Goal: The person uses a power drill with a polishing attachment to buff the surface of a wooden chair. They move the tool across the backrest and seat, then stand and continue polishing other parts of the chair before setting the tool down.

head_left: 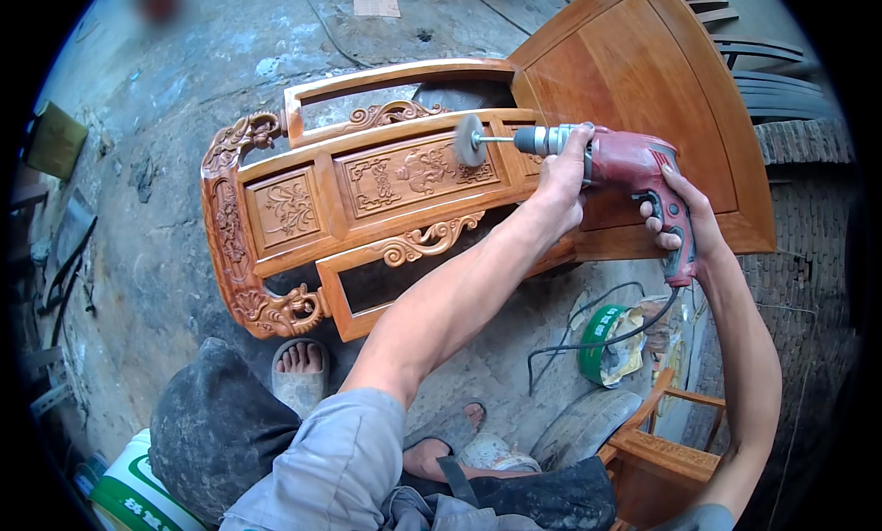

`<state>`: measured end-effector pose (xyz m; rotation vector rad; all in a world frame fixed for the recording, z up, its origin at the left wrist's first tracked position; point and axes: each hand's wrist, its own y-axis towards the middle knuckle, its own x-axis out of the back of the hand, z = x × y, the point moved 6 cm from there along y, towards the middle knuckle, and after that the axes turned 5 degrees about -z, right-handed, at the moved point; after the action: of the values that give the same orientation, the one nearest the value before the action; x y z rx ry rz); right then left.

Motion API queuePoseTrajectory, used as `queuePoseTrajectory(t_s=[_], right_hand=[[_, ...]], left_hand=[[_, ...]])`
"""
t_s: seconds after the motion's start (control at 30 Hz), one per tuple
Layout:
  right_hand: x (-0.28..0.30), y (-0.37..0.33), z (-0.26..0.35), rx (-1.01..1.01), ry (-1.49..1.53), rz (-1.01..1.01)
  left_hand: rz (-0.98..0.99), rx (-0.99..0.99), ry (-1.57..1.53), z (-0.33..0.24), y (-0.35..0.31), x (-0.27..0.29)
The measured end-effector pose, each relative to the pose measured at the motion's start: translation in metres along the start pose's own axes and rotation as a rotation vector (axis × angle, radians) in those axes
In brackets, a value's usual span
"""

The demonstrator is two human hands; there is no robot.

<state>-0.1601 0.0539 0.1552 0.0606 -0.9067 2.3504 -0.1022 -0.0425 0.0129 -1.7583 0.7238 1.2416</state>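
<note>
A red electric drill (634, 159) is held sideways across the carved wooden chair (395, 177), which lies tipped over on the floor. My left hand (562, 180) is closed around the front of the drill, just behind its chuck. My right hand (687, 209) wraps the pistol handle, fingers near the trigger. From the chuck a thin shaft carries a round buffing wheel (469, 141), blurred at its rim. The wheel is over the right end of the carved panel (404, 175); whether it touches the wood I cannot tell. The chair's broad seat panel (634, 81) stands behind the drill.
The drill's black cord (597, 345) hangs past a green-banded bucket (602, 347) on the floor. Another wooden chair (661, 453) stands at the lower right. A white and green bucket (138, 485) is at the lower left. Dark slats (781, 95) are stacked at the far right.
</note>
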Motion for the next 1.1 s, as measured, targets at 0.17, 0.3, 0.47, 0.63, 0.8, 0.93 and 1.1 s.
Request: queuePoseTrajectory(t_s=[0.17, 0.3, 0.47, 0.63, 0.8, 0.93, 1.1], right_hand=[[0.009, -0.015, -0.009, -0.051, -0.012, -0.070], [0.015, -0.024, -0.014, -0.058, -0.028, -0.085], [0.003, -0.019, -0.012, -0.010, -0.002, -0.040], [-0.010, -0.007, -0.014, 0.019, 0.061, -0.043], [-0.003, -0.007, -0.024, -0.013, 0.069, -0.054], [0.005, -0.022, -0.033, -0.066, 0.032, -0.071], [0.001, -0.024, -0.045, -0.069, 0.067, -0.050]], left_hand=[[0.001, 0.022, -0.035, 0.020, -0.012, -0.002], [-0.041, 0.061, -0.052, 0.030, -0.025, -0.002], [0.016, 0.034, -0.046, 0.019, -0.014, 0.000], [-0.007, 0.028, 0.049, -0.002, -0.004, 0.007], [-0.011, 0.044, 0.079, 0.003, -0.011, 0.010], [0.011, 0.029, 0.031, 0.021, -0.024, 0.011], [-0.094, 0.049, 0.006, 0.024, -0.035, 0.021]])
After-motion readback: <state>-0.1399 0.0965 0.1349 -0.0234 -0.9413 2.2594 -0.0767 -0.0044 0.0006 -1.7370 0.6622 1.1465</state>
